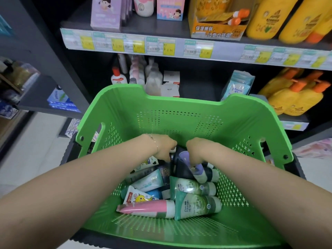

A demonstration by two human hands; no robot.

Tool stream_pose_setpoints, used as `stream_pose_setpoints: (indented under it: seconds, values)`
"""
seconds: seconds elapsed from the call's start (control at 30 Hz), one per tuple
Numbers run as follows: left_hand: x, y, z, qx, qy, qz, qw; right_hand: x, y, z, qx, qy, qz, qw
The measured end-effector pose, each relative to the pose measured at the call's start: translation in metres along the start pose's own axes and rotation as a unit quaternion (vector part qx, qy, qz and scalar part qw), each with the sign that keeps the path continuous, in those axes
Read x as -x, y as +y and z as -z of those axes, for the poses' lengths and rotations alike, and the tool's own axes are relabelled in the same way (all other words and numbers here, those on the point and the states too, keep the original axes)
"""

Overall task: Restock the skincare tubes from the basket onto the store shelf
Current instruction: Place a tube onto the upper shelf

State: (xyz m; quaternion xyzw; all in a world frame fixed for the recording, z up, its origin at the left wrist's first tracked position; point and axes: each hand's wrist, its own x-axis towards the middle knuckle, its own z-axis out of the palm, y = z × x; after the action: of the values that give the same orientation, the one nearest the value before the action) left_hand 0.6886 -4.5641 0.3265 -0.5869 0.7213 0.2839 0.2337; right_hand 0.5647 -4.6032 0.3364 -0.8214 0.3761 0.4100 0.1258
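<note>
Inside the green basket (179,103), the right hand (195,150) curls its fingers round the dark purple tube (181,166) atop the skincare tubes (194,203), the left hand (165,146) beside it with its grasp unclear; better lift straight up, clear of the basket's far wall.

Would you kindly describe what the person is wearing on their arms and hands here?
No sleeves or gloves show: the left hand and the right hand are bare, as are both arms. A thin chain bracelet circles the left wrist.
</note>
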Motion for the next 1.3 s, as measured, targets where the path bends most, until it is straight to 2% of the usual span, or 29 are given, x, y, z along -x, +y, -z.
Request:
stream_pose_setpoints:
  seconds: [0.13,0.37,0.57,0.73,0.87,1.03,1.13,1.3]
  values:
    - [0.003,0.001,0.006,0.068,0.014,-0.003,0.998,0.006,0.002,0.011,-0.033,0.051,0.008,0.998]
    - [0.013,-0.007,0.024,0.196,0.107,-0.02,0.974,0.022,0.009,0.039,-0.135,0.159,0.038,0.977]
    - [0.03,-0.018,0.045,0.288,0.194,-0.017,0.938,0.047,0.017,0.066,-0.162,0.212,0.056,0.962]
    - [0.049,-0.021,0.063,0.386,0.233,-0.065,0.89,0.077,0.026,0.088,-0.186,0.257,0.075,0.945]
    - [0.068,-0.022,0.078,0.444,0.24,-0.107,0.857,0.096,0.039,0.096,-0.254,0.29,0.098,0.918]
    - [0.092,-0.021,0.102,0.432,0.285,-0.117,0.848,0.114,0.053,0.102,-0.369,0.334,0.128,0.858]
    - [0.107,-0.018,0.119,0.432,0.303,-0.125,0.84,0.127,0.058,0.108,-0.43,0.333,0.145,0.826]
    - [0.134,-0.008,0.142,0.439,0.339,-0.148,0.819,0.153,0.06,0.115,-0.473,0.329,0.167,0.8]
